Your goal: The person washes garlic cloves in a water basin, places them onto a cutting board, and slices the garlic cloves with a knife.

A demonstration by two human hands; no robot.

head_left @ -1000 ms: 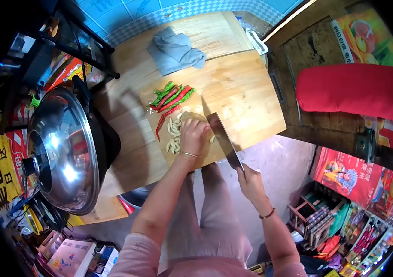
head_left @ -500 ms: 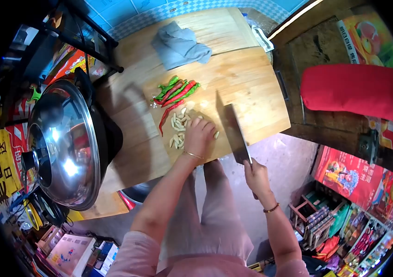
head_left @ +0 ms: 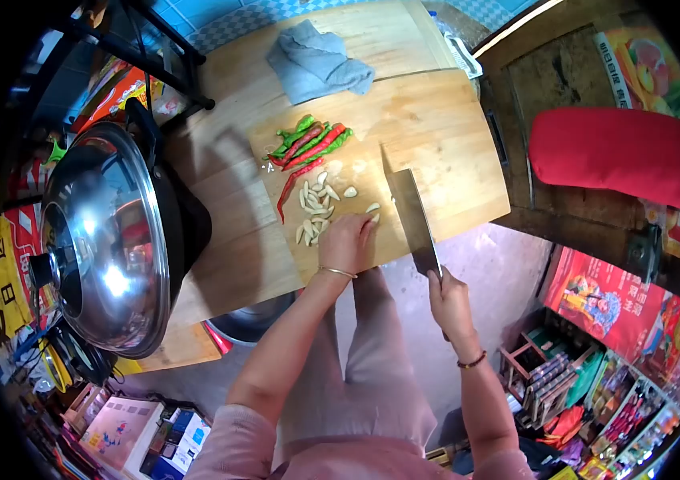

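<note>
My right hand (head_left: 452,306) grips a cleaver (head_left: 416,218) by its handle, the broad blade over the right part of the cutting board (head_left: 460,160). Fingers drawn together, my left hand (head_left: 346,242) rests low on the board and pinches a garlic clove (head_left: 376,218) at its fingertips. Another clove (head_left: 372,207) lies just beyond them. To the left of the fingers is a loose pile of peeled garlic cloves (head_left: 316,204). Red and green chili peppers (head_left: 312,142) are bunched behind the pile, and a single red chili (head_left: 292,184) lies beside it.
A grey-blue cloth (head_left: 316,64) lies at the back of the wooden table. On the left stands a dark wok with a shiny domed lid (head_left: 108,240), near a black metal rack (head_left: 168,60). A red cushion-like object (head_left: 620,152) is at the right.
My left hand has drawn back from the garlic pile, and its fingers have closed at a clove to the right. The cleaver stays in my right hand, and the view has shifted slightly.
</note>
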